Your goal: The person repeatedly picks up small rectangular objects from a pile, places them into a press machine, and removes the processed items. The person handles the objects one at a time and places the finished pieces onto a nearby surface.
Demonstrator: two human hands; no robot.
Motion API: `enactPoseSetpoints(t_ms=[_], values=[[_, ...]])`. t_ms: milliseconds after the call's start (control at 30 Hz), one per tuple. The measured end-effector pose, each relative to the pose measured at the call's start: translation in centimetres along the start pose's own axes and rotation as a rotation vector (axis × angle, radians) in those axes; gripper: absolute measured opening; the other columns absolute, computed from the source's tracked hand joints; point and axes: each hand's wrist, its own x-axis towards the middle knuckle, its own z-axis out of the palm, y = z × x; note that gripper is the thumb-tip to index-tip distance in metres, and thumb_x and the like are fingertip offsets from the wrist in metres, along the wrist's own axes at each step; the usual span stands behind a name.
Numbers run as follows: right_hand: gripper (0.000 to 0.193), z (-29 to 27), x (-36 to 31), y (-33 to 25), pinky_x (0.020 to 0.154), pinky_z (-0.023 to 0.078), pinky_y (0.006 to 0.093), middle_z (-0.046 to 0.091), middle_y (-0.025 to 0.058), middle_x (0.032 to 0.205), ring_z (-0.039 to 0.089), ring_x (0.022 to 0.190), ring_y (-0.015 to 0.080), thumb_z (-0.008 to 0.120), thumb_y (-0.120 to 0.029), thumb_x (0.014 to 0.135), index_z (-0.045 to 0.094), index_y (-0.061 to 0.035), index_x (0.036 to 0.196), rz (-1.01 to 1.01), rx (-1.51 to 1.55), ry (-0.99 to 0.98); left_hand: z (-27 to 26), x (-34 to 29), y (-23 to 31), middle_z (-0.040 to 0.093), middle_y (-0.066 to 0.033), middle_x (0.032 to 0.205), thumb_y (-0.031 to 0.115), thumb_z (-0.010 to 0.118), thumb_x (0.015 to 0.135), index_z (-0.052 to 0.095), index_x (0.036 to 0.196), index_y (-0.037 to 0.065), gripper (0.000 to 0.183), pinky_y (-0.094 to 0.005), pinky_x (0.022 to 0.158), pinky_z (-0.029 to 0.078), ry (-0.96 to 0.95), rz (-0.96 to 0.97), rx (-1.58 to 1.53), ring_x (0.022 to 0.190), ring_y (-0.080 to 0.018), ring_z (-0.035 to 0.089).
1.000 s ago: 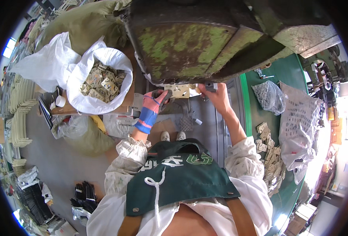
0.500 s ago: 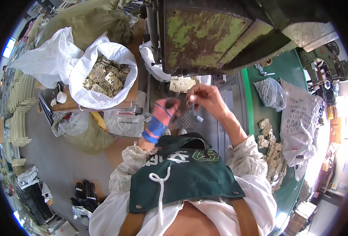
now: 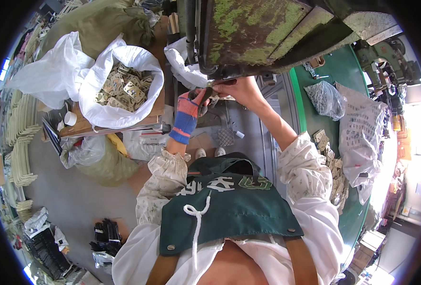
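Observation:
My left hand [image 3: 191, 104], in a pink and blue glove with dark fingers, is raised close under the green-flecked machine [image 3: 253, 35]. Its fingers are closed around something small that I cannot make out. My right hand [image 3: 241, 91] is bare and meets the left from the other side. Thumb and fingers pinch there, and what lies between them is mostly hidden by the fingers and the machine's lower edge. Only a sliver of a pale plate shows under the right hand.
On the left, a white sack [image 3: 89, 102] of cream metal plates [image 3: 122, 90] stands on a wooden board [image 3: 79, 124]. More plates [image 3: 335, 166] lie on the green table [image 3: 350, 228] at right, beside a clear bag of small parts [image 3: 325, 100] and a printed white sack [image 3: 362, 137].
Both hands have moved forward, away from my body, up to the machine's lower edge. The cream plate seen there before is now mostly covered by my hands.

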Motion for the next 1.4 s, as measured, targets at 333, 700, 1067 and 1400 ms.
enactPoseSetpoints(t_ms=[333, 700, 1067, 1400], values=[[0.022, 0.5, -0.5, 0.0, 0.061, 0.057, 0.0282, 0.067, 0.0151, 0.081, 0.066, 0.072, 0.0178, 0.069, 0.001, 0.075, 0.059, 0.0087, 0.093, -0.1, -0.042, 0.091, -0.1, 0.1, 0.1, 0.059, -0.0017, 0.061, 0.023, 0.063, 0.086, 0.063, 0.079, 0.003, 0.021, -0.0191, 0.038, 0.032, 0.004, -0.043, -0.064, 0.041, -0.0062, 0.047], [0.04, -1.6, -0.9, 3.1, 0.067, 0.048, 0.0226, 0.067, 0.006, 0.086, 0.06, 0.074, 0.0087, 0.075, -0.025, 0.076, 0.065, 0.0055, 0.099, 0.235, 0.084, 0.024, 0.5, -0.6, 2.1, 0.061, -0.0004, 0.064, 0.025, 0.065, 0.085, 0.066, 0.079, 0.005, 0.02, -0.0201, 0.045, 0.038, 0.125, -0.115, 0.206, 0.052, -0.0053, 0.053], [0.035, -3.1, -3.0, 1.8, 0.07, 0.051, 0.0247, 0.065, 0.0051, 0.087, 0.062, 0.078, 0.0106, 0.065, -0.028, 0.086, 0.063, 0.0012, 0.105, 0.237, 0.141, 0.094, 0.4, 0.0, 2.6, 0.061, 0.0006, 0.062, 0.032, 0.07, 0.079, 0.066, 0.078, 0.004, 0.028, -0.0205, 0.043, 0.035, 0.065, -0.166, 0.336, 0.049, -0.0059, 0.051], [0.034, -4.6, -2.9, 2.9, 0.066, 0.055, 0.0247, 0.066, 0.0102, 0.084, 0.066, 0.071, 0.0147, 0.065, -0.024, 0.086, 0.062, 0.0066, 0.1, 0.24, 0.149, 0.03, -0.8, 1.9, -0.3, 0.063, -0.003, 0.069, 0.026, 0.077, 0.074, 0.063, 0.073, 0.001, 0.029, -0.0232, 0.051, 0.044, 0.007, -0.017, 0.225, 0.058, -0.0079, 0.056]])
